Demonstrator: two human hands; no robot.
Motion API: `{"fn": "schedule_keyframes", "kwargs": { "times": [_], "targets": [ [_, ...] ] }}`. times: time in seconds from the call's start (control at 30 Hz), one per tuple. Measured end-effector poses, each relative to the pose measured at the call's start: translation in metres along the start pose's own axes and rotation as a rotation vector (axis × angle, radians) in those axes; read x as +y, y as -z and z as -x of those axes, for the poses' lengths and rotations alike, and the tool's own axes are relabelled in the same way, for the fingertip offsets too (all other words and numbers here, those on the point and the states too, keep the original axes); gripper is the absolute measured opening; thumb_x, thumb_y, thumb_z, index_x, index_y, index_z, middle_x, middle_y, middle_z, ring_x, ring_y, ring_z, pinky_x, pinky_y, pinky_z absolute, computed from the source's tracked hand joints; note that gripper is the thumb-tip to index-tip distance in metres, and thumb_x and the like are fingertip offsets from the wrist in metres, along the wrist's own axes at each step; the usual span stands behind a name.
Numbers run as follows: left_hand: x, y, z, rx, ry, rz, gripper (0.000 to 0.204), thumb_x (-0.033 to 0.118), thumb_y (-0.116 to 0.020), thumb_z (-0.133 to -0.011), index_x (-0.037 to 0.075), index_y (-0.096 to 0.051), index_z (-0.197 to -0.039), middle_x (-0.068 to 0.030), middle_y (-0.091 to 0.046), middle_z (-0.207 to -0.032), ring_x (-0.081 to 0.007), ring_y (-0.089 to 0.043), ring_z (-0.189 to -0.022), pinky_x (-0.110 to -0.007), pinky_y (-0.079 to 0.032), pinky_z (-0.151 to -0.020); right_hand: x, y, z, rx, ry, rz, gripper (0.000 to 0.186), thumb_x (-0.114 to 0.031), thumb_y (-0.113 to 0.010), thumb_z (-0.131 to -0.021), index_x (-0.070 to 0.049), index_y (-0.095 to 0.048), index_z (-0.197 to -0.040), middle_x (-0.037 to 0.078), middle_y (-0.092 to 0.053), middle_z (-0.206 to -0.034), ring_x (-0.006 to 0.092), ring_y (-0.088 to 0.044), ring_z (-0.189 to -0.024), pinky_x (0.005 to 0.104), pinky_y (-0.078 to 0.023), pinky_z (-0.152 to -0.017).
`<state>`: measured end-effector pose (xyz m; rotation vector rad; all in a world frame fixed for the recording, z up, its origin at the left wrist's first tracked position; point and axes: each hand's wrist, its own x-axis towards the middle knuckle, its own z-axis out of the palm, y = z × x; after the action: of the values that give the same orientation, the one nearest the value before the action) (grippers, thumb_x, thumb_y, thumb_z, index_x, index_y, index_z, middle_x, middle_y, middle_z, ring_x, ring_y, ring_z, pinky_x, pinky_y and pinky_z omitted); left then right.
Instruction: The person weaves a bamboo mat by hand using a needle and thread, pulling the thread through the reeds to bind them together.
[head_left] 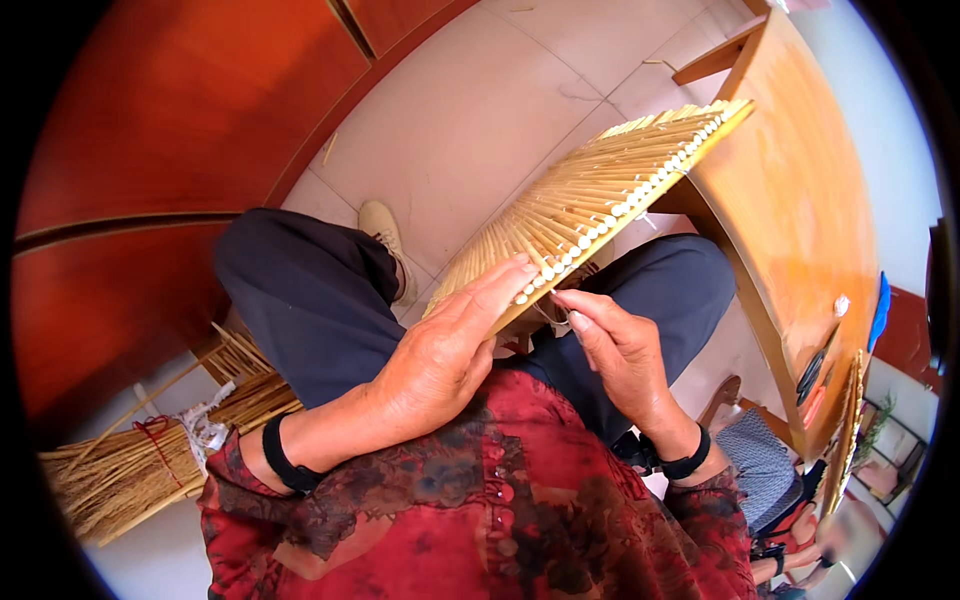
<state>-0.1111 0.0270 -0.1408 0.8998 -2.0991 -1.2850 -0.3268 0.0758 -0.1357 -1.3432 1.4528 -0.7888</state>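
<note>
A mat of pale plant stalks (pixel 560 195) stands tilted over my lap, its row of white cut ends facing me along a yellowish edge strip. White stitches cross the stalks in places. My left hand (pixel 445 345) grips the near lower corner, fingers on the stalks and thumb side beneath. Just right of that corner, my right hand (pixel 622 350) is closed in a pinch close to the edge strip. A thin thread (pixel 545 316) loops below its fingertips; whether a needle is in the pinch is too small to see.
A wooden table (pixel 790 200) runs along the right, with scissors (pixel 815 372) on it. On the left lies a tied bundle of dry stalks (pixel 140 465) beside a red cabinet (pixel 170 130). Another person's hand (pixel 800 530) shows at the lower right, near another stalk mat (pixel 845 435).
</note>
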Motion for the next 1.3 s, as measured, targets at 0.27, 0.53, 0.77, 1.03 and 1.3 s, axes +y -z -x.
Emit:
{"fn": "schedule_keyframes", "kwargs": {
  "times": [0.27, 0.53, 0.77, 1.03, 1.3],
  "targets": [
    [0.005, -0.001, -0.001, 0.020, 0.006, -0.028, 0.071, -0.022, -0.051, -0.068, -0.001, -0.042, -0.135, -0.0229, -0.047, -0.135, -0.0379, -0.046, -0.128, -0.039, -0.041, -0.104, 0.002, -0.008, 0.003, 0.021, -0.027, -0.066, 0.022, -0.003, -0.055, -0.094, -0.003, -0.062, -0.115, 0.008, -0.066, -0.094, 0.0122, -0.056, -0.065, 0.0242, -0.047, -0.062],
    [0.003, -0.002, 0.002, 0.040, -0.034, -0.058, 0.070, -0.021, -0.052, -0.069, 0.000, -0.043, -0.134, -0.0241, -0.048, -0.132, -0.0396, -0.050, -0.123, -0.039, -0.045, -0.099, 0.004, -0.014, 0.000, 0.066, 0.036, -0.050, 0.017, -0.005, -0.056, -0.095, -0.002, -0.062, -0.110, 0.009, -0.068, -0.090, 0.0139, -0.062, -0.069, 0.0253, -0.050, -0.064],
    [0.004, -0.001, 0.001, 0.037, -0.046, -0.064, 0.068, -0.019, -0.053, -0.072, 0.001, -0.043, -0.135, -0.0226, -0.048, -0.130, -0.0390, -0.052, -0.119, -0.037, -0.047, -0.094, 0.000, -0.006, 0.000, 0.022, -0.056, -0.079, 0.017, -0.006, -0.057, -0.094, -0.003, -0.063, -0.110, 0.007, -0.064, -0.084, 0.0101, -0.057, -0.065, 0.0247, -0.048, -0.060],
    [0.007, -0.004, -0.001, 0.069, 0.000, -0.028, 0.068, -0.019, -0.055, -0.071, 0.002, -0.046, -0.134, -0.0200, -0.049, -0.129, -0.0349, -0.051, -0.120, -0.035, -0.044, -0.098, -0.003, 0.001, 0.006, 0.019, -0.074, -0.054, 0.017, -0.006, -0.056, -0.095, -0.005, -0.064, -0.109, 0.002, -0.057, -0.073, 0.0067, -0.048, -0.056, 0.0229, -0.042, -0.052],
    [0.005, -0.003, 0.000, 0.099, -0.018, -0.064, 0.065, -0.019, -0.057, -0.070, 0.000, -0.047, -0.132, -0.0207, -0.052, -0.127, -0.0360, -0.054, -0.116, -0.036, -0.048, -0.093, 0.002, 0.001, 0.002, 0.010, -0.037, -0.013, 0.018, -0.002, -0.056, -0.093, -0.004, -0.063, -0.109, 0.006, -0.064, -0.079, 0.0095, -0.053, -0.056, 0.0235, -0.045, -0.054]
  ]
}}
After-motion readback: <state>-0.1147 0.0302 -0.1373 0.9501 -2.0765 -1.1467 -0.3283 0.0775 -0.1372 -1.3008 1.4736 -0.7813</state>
